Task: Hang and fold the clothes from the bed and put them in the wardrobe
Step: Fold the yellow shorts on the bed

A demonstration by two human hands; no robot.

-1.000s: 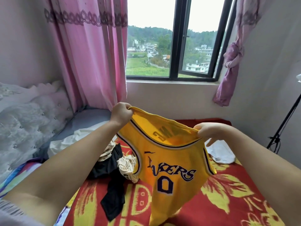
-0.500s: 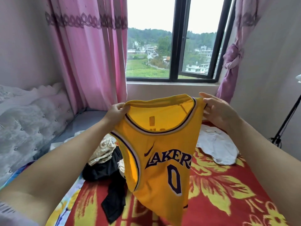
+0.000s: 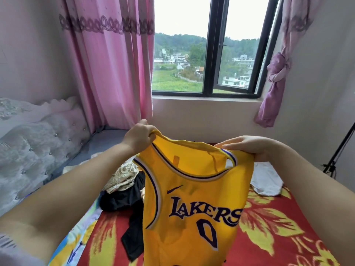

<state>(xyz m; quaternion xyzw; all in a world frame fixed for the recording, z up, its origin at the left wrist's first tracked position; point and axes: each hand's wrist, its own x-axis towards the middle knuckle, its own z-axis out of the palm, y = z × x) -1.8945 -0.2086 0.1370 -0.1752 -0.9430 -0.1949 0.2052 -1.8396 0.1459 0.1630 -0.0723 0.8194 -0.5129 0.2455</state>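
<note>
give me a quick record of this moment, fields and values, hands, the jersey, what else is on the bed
left hand: grips one jersey shoulder strap
right hand: holds the other shoulder
jersey: yellow, LAKERS 0, held up over the bed, front facing the camera
bed: red blanket with yellow flowers
other clothes: black garment, cream lace piece, white garment, all lying on the bed
wardrobe: not in view

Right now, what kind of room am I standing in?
Most likely a bedroom. A bed with a red floral blanket and a tufted headboard fills the view, pink curtains frame the window, and loose clothes lie beside the yellow Lakers jersey.
</note>
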